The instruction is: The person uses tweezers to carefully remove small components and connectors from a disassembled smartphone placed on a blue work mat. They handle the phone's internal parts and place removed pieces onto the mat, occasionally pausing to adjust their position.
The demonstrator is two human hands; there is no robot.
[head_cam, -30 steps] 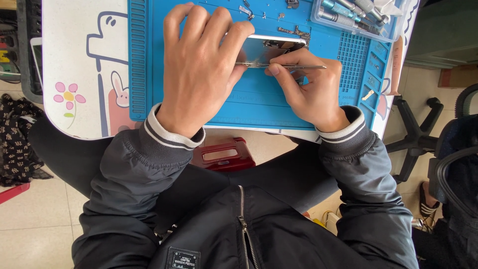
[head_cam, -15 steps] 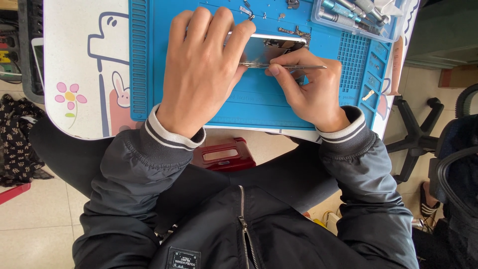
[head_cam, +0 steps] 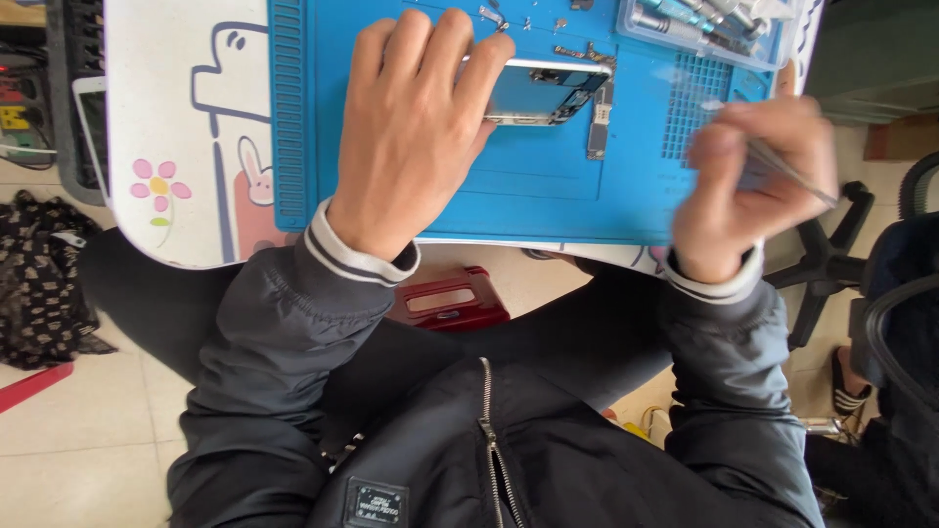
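Centrally, blue mat under opened phone

Count on the table — one blue work mat, one opened phone, one loose circuit board, one clear tool tray — two hands, one pair of tweezers.

red stool under table, clear tool tray, black office chair, patterned bag
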